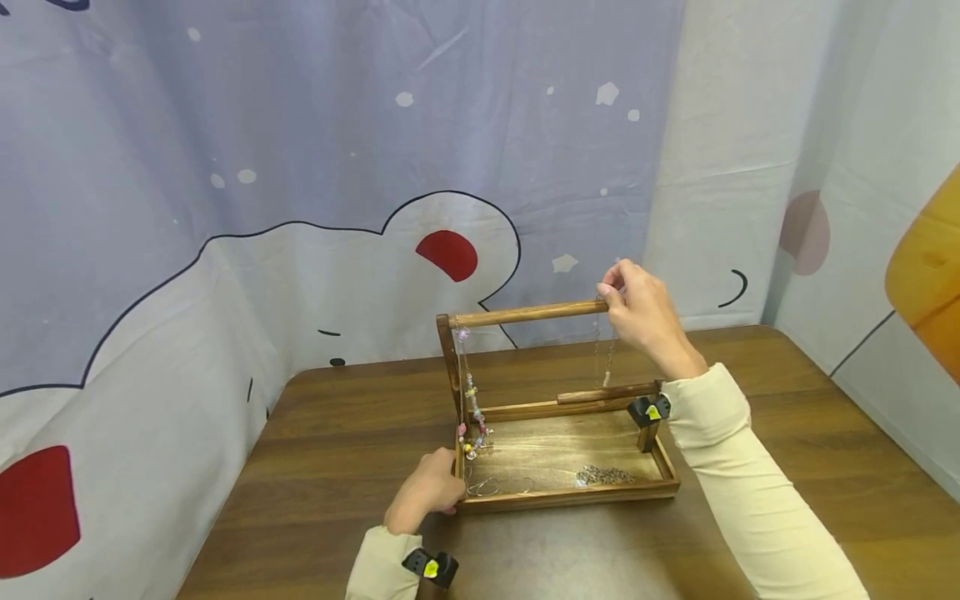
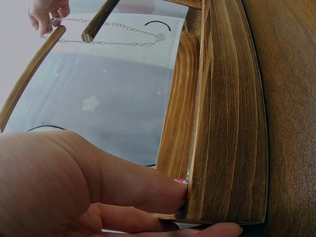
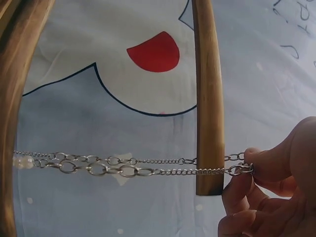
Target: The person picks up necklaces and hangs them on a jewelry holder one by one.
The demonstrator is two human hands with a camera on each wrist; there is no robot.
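Observation:
A wooden jewelry stand has a shallow tray base [image 1: 562, 502] and an upper bar [image 1: 525, 314] held by a post at its left. My right hand [image 1: 637, 308] pinches a silver chain necklace [image 3: 98, 168] between thumb and fingertips at the bar's free right end. One strand passes in front of the bar and the other behind it; the loop hangs below, with pearl beads [image 3: 23, 162] on it. My left hand [image 1: 429, 483] grips the tray's front left corner, thumb against the wooden wall [image 2: 227, 123]. A colorful beaded necklace [image 1: 477, 410] hangs from the bar's left end.
Below the upper bar is a shorter, lower bar [image 1: 600, 395] on a right post. Inside the tray lie a heap of silver chain [image 1: 606, 476] and thin hoops [image 1: 487, 486]. The stand is on a brown wooden table [image 1: 337, 433]; a printed curtain [image 1: 315, 125] hangs behind.

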